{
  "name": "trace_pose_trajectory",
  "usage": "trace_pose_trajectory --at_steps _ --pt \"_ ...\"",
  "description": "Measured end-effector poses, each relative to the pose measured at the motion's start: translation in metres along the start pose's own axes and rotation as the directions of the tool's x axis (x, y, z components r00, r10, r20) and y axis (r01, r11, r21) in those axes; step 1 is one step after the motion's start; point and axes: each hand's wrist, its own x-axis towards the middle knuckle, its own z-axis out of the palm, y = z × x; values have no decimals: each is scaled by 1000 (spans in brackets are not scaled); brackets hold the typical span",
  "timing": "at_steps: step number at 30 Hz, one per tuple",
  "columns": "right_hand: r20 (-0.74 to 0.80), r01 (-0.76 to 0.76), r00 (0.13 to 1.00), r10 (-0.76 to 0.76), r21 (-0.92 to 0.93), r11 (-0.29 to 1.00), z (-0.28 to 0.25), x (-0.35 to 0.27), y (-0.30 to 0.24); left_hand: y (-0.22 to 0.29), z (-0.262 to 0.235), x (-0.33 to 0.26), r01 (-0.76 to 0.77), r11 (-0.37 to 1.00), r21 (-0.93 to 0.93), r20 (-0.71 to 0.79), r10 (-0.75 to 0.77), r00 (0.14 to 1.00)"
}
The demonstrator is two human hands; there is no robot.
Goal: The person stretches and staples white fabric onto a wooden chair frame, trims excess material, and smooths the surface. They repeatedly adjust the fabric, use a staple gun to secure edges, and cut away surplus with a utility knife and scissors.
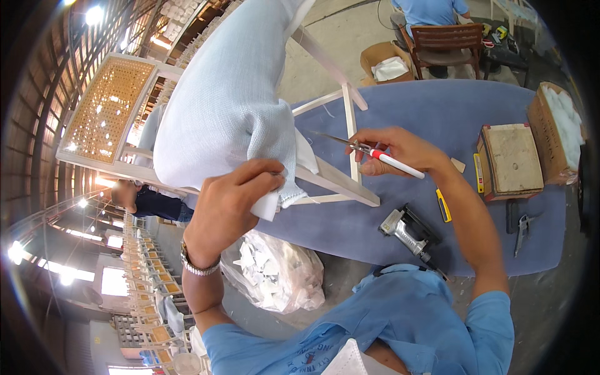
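My left hand (234, 199) pinches the loose edge of pale blue woven fabric (219, 106), with a piece of white lining (265, 206) showing under the fingers. The fabric covers the padded seat of a pale wooden chair (347, 182), which lies tipped on its side. Its cane back panel (111, 111) faces out at the left. In my right hand (400, 150) is a slim pair of scissors (390, 161) with a red and white handle. The metal blades point left toward the fabric, apart from it; whether they are parted is hard to make out.
On the blue-covered table (500, 250) lie a staple gun (406, 231), a yellow cutter (444, 205), and grey pliers-like tool (522, 236). Cardboard boxes (511, 156) stand at right. A clear bag of scraps (275, 272) sits below. People (431, 12) work beyond.
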Motion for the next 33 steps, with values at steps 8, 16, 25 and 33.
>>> trace_pose_trajectory --at_steps 8,16,25,33 --pt "-39 92 996 -85 248 964 10 19 18 20 40 -13 -44 979 -197 -350 -29 936" --pt "-405 212 913 -50 366 906 54 80 0 -32 111 -47 12 767 -642 -766 -640 -58" --pt "-365 210 929 -58 393 895 95 123 9 -160 122 -33 95 714 -694 -710 -656 -256" --pt "-423 351 888 -181 370 860 194 145 4 -229 122 -77 -134 756 -640 -737 -654 -169"
